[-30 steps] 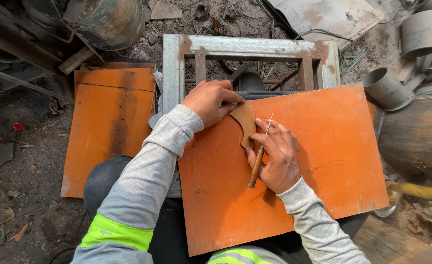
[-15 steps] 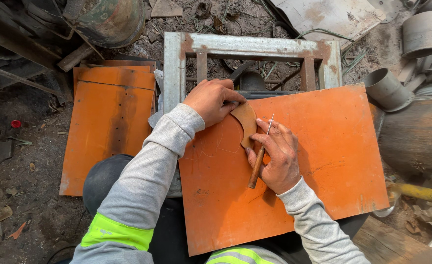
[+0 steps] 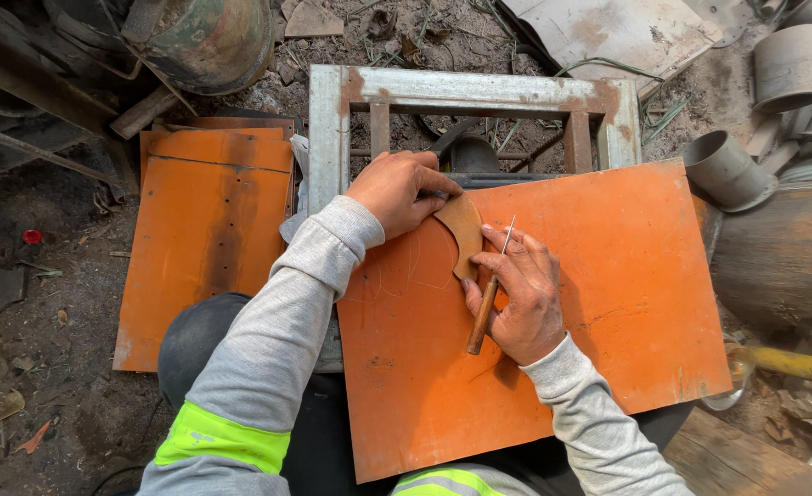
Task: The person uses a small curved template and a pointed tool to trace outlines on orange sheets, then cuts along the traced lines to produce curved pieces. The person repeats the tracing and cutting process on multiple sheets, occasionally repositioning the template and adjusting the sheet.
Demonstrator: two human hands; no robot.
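- Next to the picture from a second ago almost nothing has moved: the left hand (image 3: 404, 190) presses the same brown curved template (image 3: 462, 237) flat near the far edge of the big orange sheet (image 3: 608, 303), fingers spread over it.
- The right hand (image 3: 521, 298) has its fingers closed around the wooden-handled scriber (image 3: 487, 298), its thin metal point up against the template's right edge. The point sits much where it did, so I judge the line is being traced slowly.
- Faint curved scratches show on the sheet just left of the template.
- The sheet rests on a rusty metal frame (image 3: 470, 90), whose far bar shows beyond the sheet's far edge.
- Open sheet lies to the right and toward the near edge; the left edge is close by the left forearm.
- A second orange sheet (image 3: 208, 230) lies on the ground to the left; grey pipe pieces (image 3: 727, 170) crowd the far right corner.
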